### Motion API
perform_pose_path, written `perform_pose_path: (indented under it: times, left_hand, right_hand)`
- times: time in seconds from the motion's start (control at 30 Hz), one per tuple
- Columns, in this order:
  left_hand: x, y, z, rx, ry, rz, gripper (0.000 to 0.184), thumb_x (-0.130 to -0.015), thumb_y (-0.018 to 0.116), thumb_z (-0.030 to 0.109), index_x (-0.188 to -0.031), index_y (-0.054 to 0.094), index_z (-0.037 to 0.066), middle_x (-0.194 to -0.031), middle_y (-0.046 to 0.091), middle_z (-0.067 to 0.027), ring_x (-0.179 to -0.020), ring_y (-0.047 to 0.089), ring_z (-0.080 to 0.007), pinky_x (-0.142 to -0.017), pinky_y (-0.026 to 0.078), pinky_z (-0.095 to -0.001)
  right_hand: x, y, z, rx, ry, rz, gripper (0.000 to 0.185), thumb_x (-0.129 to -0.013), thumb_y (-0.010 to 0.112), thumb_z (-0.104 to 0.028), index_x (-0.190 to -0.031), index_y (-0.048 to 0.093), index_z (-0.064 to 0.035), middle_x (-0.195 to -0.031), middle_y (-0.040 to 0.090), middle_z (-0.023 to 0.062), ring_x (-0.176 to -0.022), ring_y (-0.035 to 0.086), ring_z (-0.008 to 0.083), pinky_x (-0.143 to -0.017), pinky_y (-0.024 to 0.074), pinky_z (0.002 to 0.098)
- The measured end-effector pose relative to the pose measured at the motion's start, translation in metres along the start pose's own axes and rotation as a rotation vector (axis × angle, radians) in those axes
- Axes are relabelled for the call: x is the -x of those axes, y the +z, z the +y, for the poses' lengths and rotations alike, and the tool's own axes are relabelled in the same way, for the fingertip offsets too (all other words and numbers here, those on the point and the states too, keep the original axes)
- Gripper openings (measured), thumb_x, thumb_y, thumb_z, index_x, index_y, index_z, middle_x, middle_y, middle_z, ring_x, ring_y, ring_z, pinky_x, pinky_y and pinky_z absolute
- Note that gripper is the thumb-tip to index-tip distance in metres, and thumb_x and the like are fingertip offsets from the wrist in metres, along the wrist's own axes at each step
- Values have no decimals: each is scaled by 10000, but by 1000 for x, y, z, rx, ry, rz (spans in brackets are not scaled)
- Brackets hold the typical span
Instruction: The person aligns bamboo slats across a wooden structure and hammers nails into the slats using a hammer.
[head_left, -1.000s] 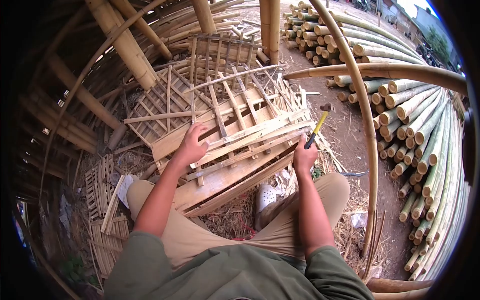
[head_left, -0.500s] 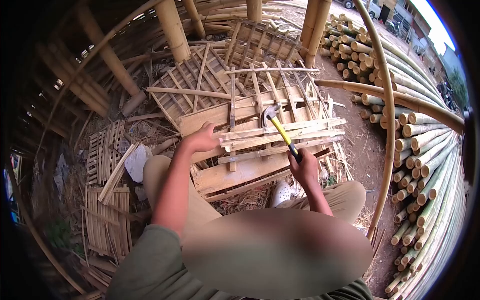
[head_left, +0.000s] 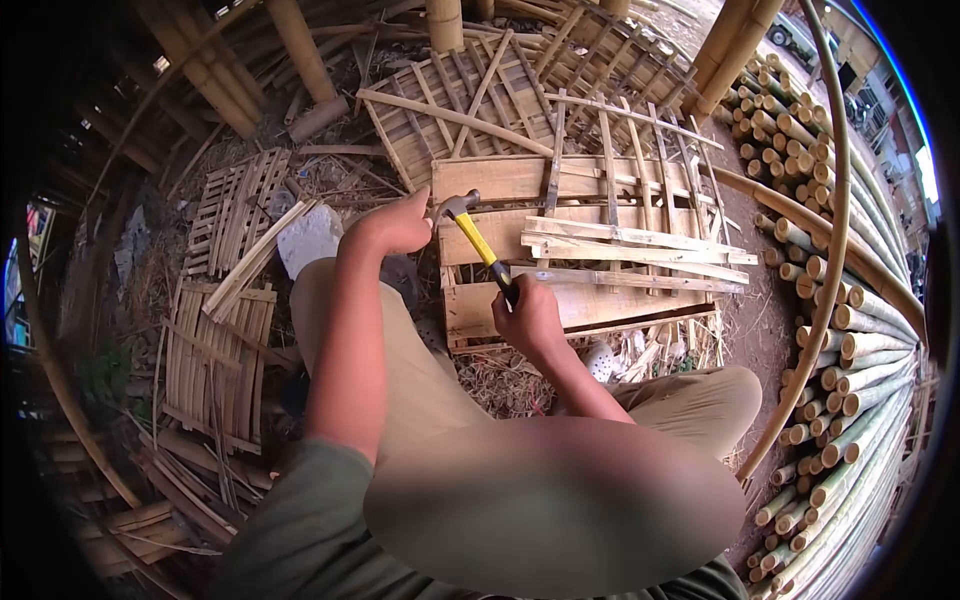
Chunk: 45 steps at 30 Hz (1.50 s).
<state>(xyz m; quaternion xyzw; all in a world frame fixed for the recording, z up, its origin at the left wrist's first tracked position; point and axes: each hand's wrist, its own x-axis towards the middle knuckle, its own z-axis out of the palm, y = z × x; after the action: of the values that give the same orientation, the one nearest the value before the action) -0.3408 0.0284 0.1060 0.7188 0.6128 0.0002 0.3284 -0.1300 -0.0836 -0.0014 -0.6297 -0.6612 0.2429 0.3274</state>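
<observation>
A person's right hand is wrapped around the black grip of a claw hammer, whose yellow shaft slants towards eleven o'clock to a dull metal head; the left hand sits at ten o'clock from the view's centre, its fingers just beside that head; whether those fingers grip anything cannot be told. At two o'clock lies a long wooden crate of flat, pale boards with dark gaps between them; narrow slats cross it, and a few rough, splintery strips lie lengthwise over these. Two slatted panels of thin wood rest between eight and ten o'clock; at three to four o'clock, round bamboo poles are stacked with their pale cut ends showing.

Half a second ago the hammer's head was over the crate's crossing slats; now it is at the crate's nine o'clock end, by the left hand; that hand was at the ends of the strips and is now well apart from them; the crate sits farther towards three o'clock in view.
</observation>
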Motion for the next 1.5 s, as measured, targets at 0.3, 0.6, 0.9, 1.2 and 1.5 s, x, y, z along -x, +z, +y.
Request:
perform_pose_path:
  times: [0.3, 0.6, 0.9, 1.2, 1.5]
  left_hand:
    - [-14, 35, -83, -189, -228, -73, 601, -814, 488, 99, -1410, 495, 27, -1425, 527, -216, -1285, 542, -364, -1058, 446, -439]
    - [-166, 133, -158, -66, -656, -995, 334, -987, 546, 205, -1297, 638, 123, -1269, 681, -46, -1164, 653, -200, -912, 558, -454]
    - [-192, 221, -260, -197, -358, 7, 311, -824, 654, 206, -1046, 733, 4, -1123, 686, -264, -1054, 682, -349, -925, 534, -453]
    - [-184, 293, -286, -249, -352, 177, 335, -848, 641, 217, -1096, 708, 1, -1158, 672, -267, -1075, 671, -366, -932, 532, -456]
    - [-179, 305, -300, -307, -326, 266, 365, -875, 626, 228, -1152, 680, -3, -1197, 655, -270, -1098, 658, -386, -939, 531, -461]
  right_hand:
    - [3, 39, 4, 292, -80, -7, 157, -813, 651, -68, -909, 558, 12, -846, 626, 235, -727, 661, 440, -639, 548, 503]
    - [4, 46, 10, 495, -118, 48, 174, -871, 588, -94, -1034, 566, -35, -884, 639, 150, -703, 685, 342, -618, 546, 448]
    - [6, 42, 5, 485, -69, -33, 235, -848, 587, -65, -1072, 533, -22, -894, 617, 137, -710, 677, 314, -616, 526, 420]
    - [5, 38, 1, 452, -12, -123, 392, -811, 637, -100, -1179, 524, -24, -925, 607, 132, -746, 676, 311, -656, 525, 434]
    - [5, 35, 0, 470, -3, -146, 351, -865, 571, -65, -1210, 521, -23, -957, 608, 133, -772, 671, 306, -663, 511, 425]
